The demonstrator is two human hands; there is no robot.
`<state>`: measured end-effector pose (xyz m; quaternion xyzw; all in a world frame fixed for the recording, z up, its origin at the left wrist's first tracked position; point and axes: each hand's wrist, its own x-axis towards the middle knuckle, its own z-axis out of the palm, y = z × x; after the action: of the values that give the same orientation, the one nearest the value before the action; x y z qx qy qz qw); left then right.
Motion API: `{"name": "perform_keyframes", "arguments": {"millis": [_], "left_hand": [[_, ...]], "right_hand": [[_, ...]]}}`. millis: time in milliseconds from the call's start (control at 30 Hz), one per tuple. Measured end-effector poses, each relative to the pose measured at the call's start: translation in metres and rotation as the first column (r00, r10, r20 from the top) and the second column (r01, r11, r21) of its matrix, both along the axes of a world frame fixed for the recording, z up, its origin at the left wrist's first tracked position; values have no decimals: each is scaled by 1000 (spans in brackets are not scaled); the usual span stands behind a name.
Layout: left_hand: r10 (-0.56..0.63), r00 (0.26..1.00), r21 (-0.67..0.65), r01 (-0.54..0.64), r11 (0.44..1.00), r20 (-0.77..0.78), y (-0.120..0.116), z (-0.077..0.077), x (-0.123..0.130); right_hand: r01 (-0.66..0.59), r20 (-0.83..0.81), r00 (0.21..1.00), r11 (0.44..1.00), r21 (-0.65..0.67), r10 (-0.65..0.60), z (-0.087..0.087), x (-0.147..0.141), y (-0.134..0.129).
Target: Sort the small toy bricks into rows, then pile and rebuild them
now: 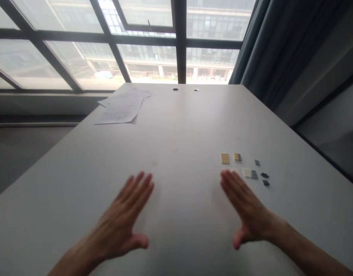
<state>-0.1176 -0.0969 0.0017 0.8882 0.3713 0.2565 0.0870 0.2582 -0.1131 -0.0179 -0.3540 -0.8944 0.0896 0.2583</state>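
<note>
My left hand (123, 218) is over the near left part of the white table (182, 130), fingers stretched out and thumb apart, holding nothing. Opposite it, my right hand (247, 211) is held the same way, palm turned inward and bare of any object. Just beyond the right fingertips lie small toy building bricks: a yellow studded one (225, 158), a yellow and grey one (237, 157), and a cream piece (247, 173) beside a grey one (254, 174). Small dark pieces (265, 175) sit to their right. A pale piece is partly hidden behind the right fingertips.
Printed paper sheets (121, 107) lie at the table's far left edge. Two round cable holes (175, 89) show near the far edge. Behind the table stands a large framed window (180, 57); a dark curtain (257, 53) hangs at the right.
</note>
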Motion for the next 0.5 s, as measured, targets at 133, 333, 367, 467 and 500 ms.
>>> {"name": "perform_keyframes", "arguments": {"millis": [133, 333, 367, 467, 500], "left_hand": [[-238, 882, -193, 172, 966, -407, -15, -27, 13], [-242, 879, -241, 151, 959, -411, -10, -36, 8], [-243, 878, -242, 152, 958, -412, -10, -36, 8], [-244, 866, -249, 144, 958, -437, -11, -34, 8], [-245, 862, -250, 144, 957, -443, -12, -34, 8]], "right_hand": [[-277, 232, 920, 943, -184, 316, -8, -39, -6], [-253, 232, 912, 908, -334, 339, -10, -45, 0], [-251, 231, 912, 908, -336, 338, -9, -45, 0], [-246, 232, 913, 907, -341, 335, -8, -44, -1], [-245, 233, 913, 906, -344, 336, -8, -44, -1]]}}
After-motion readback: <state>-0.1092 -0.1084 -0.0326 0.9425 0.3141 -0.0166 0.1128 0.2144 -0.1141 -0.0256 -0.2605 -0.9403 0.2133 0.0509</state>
